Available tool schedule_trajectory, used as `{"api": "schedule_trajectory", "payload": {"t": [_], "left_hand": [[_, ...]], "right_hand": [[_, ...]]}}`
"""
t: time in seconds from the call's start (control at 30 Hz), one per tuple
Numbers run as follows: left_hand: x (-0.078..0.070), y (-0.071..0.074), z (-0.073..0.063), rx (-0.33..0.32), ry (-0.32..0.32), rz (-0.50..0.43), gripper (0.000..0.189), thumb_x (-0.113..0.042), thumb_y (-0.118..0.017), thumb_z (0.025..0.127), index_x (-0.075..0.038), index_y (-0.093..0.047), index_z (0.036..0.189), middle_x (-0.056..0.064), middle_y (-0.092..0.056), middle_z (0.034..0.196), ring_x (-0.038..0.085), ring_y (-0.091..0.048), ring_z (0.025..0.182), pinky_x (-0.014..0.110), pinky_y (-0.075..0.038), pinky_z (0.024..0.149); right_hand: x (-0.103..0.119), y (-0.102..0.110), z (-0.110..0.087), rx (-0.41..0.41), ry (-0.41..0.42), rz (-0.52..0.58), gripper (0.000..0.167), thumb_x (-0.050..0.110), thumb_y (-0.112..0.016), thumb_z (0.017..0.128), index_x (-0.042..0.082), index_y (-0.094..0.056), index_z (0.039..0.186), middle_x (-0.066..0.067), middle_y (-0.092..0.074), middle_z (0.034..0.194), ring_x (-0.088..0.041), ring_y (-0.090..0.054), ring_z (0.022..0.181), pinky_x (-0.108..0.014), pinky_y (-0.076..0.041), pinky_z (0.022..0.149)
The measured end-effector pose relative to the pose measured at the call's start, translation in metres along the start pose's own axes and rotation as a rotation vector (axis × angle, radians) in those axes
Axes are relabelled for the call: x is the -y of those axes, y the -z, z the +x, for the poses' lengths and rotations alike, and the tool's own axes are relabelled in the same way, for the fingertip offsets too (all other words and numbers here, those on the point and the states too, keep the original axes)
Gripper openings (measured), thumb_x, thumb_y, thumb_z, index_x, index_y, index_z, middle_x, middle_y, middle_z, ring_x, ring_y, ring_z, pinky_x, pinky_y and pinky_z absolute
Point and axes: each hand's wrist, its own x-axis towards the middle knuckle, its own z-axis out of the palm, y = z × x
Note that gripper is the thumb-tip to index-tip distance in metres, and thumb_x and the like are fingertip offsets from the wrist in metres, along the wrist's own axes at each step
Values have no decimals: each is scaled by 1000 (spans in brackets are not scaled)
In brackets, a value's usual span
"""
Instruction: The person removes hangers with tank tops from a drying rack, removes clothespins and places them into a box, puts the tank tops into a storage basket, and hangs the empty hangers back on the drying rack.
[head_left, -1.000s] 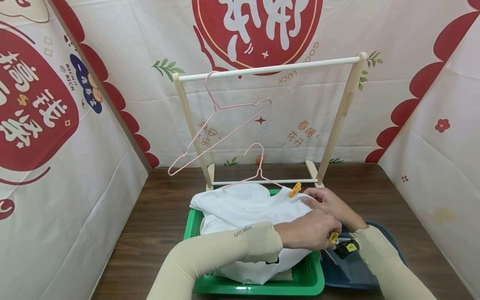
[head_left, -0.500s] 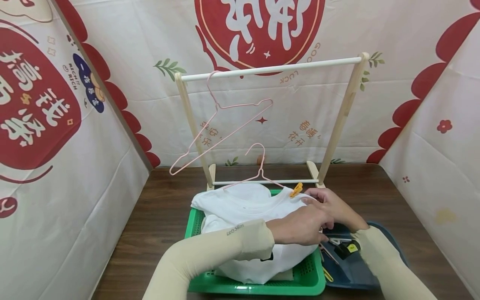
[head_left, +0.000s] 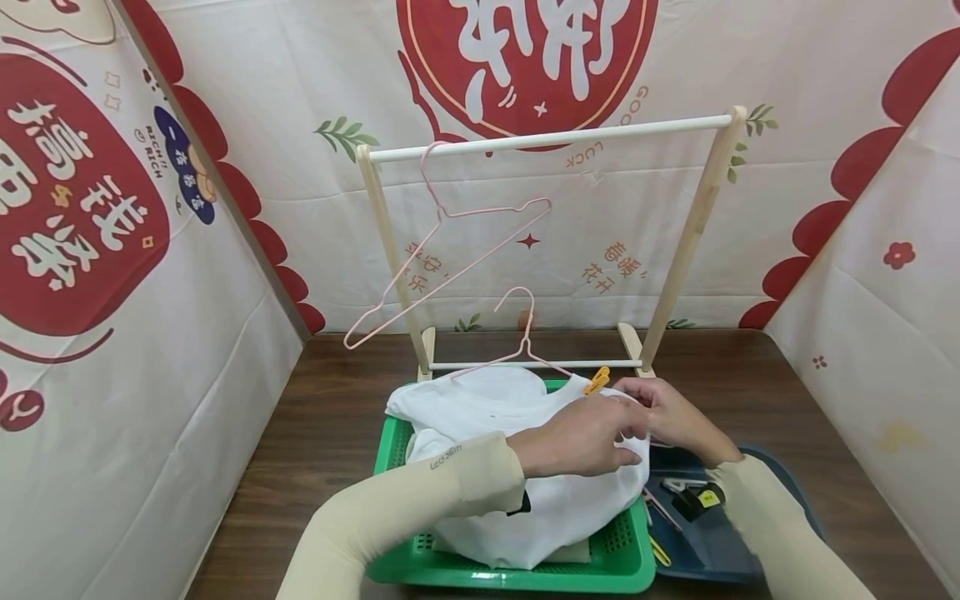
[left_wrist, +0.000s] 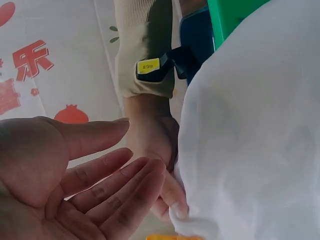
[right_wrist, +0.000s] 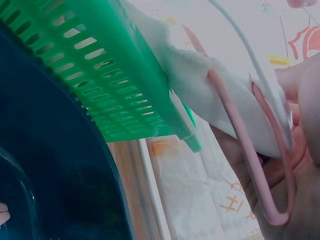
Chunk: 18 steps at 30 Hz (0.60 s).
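A white T-shirt [head_left: 525,517] lies over the green basket [head_left: 386,450], with a pink hanger [head_left: 527,337] at its neck. A yellow clothespin [head_left: 597,381] is clipped near the shirt's right shoulder. My right hand [head_left: 678,421] pinches the shirt's fabric by that shoulder; in the right wrist view the bare pink hanger end [right_wrist: 270,215] sticks out of the white cloth beside its fingers. My left hand [head_left: 585,433] crosses over the shirt to the right hand. In the left wrist view the left hand [left_wrist: 95,185] has relaxed fingers and holds nothing.
A rack with a white bar [head_left: 555,137] and wooden posts stands behind the basket. Another pink hanger [head_left: 450,275] hangs from it. Right of the basket is a dark blue tray [head_left: 720,546] with a yellow clip [head_left: 660,552] and other small items inside.
The yellow clip at my left fingertips is now in the blue tray. My left hand has moved up and left over the shirt. My right hand stays at the shoulder.
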Motion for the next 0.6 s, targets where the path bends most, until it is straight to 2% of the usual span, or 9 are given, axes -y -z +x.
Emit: {"api": "schedule_trajectory", "payload": {"t": [0.17,0.37,0.6], "left_hand": [[6,5,-7,-36,16,-32,36,-26,-72,92,-24,-66,128,-12,-70,113,-1,-63,95,8,-42,70],[18,12,-19,-119,11,-59,28,-25,-71,93,-15,-71,119,-4,-73,109,2,-64,95,11,-46,76],[36,18,-34,-181,61,-124,27,-24,-70,94,-10,-71,117,1,-73,111,8,-67,99,15,-49,84]], "right_hand": [[0,-1,0,-12,-7,-17,11,4,-62,96,9,-69,103,0,-66,87,-14,-61,72,-28,-55,63],[-2,-2,1,-4,-10,24,11,6,-56,100,4,-67,103,-5,-67,90,-15,-66,66,-33,-57,56],[-1,-2,1,5,-16,37,12,10,-57,101,5,-67,103,-3,-68,82,-16,-68,60,-34,-57,54]]}}
